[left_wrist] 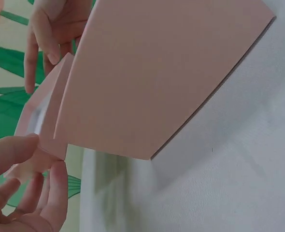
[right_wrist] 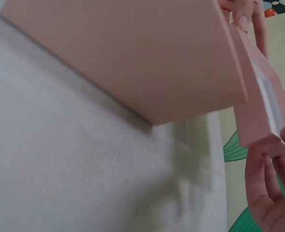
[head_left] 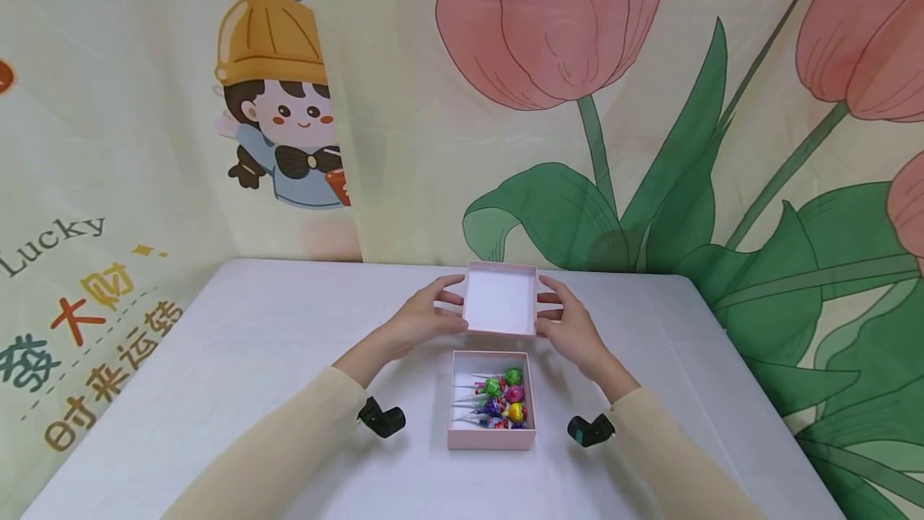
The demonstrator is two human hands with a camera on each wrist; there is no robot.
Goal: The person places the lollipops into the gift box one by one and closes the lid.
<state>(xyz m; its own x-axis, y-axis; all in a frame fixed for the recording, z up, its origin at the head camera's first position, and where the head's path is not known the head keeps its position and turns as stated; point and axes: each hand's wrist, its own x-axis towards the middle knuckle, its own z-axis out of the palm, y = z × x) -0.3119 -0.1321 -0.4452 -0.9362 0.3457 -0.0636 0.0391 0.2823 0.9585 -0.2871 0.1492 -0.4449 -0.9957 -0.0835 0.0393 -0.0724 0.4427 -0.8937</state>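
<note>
Both hands hold a pale pink square box lid above the table, its white inside facing the head camera. My left hand grips its left edge; my right hand grips the right edge, thumbs at the near corners. Nearer to me on the table stands the matching pink box, uncovered. Inside it lie several wrapped lollipops in green, pink, purple and yellow, with their white sticks toward the left. In the left wrist view, the box side hides part of the lid.
A white-covered table carries the box. Behind it hangs a backdrop printed with tulips and a cartoon figure. Small black devices sit at both wrists, beside the beige sleeves.
</note>
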